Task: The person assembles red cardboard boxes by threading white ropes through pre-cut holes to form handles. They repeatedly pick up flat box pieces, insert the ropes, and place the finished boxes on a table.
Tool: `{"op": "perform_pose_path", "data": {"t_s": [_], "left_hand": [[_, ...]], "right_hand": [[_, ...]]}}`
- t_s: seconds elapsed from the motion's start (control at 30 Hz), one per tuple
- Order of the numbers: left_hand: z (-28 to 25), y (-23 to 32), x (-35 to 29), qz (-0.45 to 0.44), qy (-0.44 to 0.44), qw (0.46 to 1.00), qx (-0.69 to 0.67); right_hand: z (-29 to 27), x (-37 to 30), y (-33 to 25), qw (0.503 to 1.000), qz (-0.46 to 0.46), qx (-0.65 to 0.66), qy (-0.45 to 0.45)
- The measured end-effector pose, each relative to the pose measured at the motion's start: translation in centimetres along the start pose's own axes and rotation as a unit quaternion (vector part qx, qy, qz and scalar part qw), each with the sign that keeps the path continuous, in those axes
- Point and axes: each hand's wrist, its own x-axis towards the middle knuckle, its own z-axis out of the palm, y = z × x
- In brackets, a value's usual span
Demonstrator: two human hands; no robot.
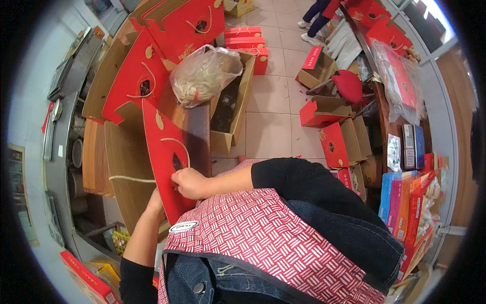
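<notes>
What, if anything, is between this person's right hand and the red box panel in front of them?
Nothing visible: the right hand is right at the red panel, near its cord handle. The panel partly hides the left hand.

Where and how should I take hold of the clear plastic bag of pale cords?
Probably by the loose, crumpled plastic at its far, upper part, coming from above and the right. The pale cords look densest at the near end of the clear plastic bag, leaving slack to gather beyond, while a tall red cardboard panel crowds its left.
</notes>
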Motion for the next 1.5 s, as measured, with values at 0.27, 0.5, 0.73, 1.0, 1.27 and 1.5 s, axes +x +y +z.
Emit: {"op": "perform_pose_path", "data": {"t_s": [0.27, 0.5, 0.73, 1.0, 1.27, 1.5], "left_hand": [[-3.2, -2.1, 2.4, 0.230, 0.142, 0.952, 0.141], [-2.0, 1.0, -0.8, 0.257, 0.239, 0.935, 0.047], [1.6, 3.9, -7.0, 0.437, 0.114, 0.891, -0.040], [3.5, 2.4, -8.2, 0.500, 0.078, 0.843, 0.180], [4.3, 1.1, -7.7, 0.518, 0.124, 0.740, 0.411], [1.7, 1.4, -8.0, 0.458, 0.141, 0.736, 0.477]], "right_hand": [[-0.6, -0.2, 1.1, 0.982, -0.095, -0.122, -0.107], [1.9, 1.4, 5.3, 0.920, -0.218, -0.263, -0.192], [-0.3, 0.5, 5.6, 0.967, -0.146, -0.186, -0.096], [-11.8, 2.3, -7.2, 0.972, -0.031, 0.228, 0.041], [-17.1, 2.4, -8.1, 0.772, 0.034, 0.632, -0.061], [-26.7, -0.4, -5.5, 0.688, -0.069, 0.684, 0.232]]}}
